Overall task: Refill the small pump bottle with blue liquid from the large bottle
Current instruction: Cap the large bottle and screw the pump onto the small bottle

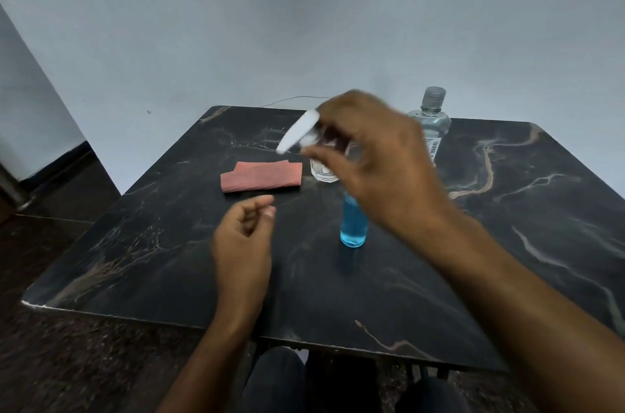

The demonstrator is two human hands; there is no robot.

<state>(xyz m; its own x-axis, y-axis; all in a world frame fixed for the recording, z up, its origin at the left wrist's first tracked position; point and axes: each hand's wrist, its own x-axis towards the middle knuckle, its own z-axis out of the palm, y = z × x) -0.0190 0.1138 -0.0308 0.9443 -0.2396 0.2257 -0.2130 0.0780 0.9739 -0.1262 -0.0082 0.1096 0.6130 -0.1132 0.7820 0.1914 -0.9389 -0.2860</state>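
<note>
The small clear bottle (pixel 353 226) stands upright in the middle of the table, holding blue liquid; its top is hidden behind my right hand. My right hand (pixel 378 169) hovers over it, pinching a white pump head (pixel 297 135) that is blurred and tilted to the left. My left hand (pixel 241 243) floats just left of the small bottle, fingers loosely curled, holding nothing. The large clear bottle (pixel 429 118) with a grey ribbed cap stands upright at the back, behind my right hand, and looks colourless inside.
A folded pink cloth (pixel 262 176) lies on the black marble table (pixel 507 209) at the back left. A small clear glass (pixel 323 172) stands beside it, partly hidden by my right hand. A pale wall rises behind the table.
</note>
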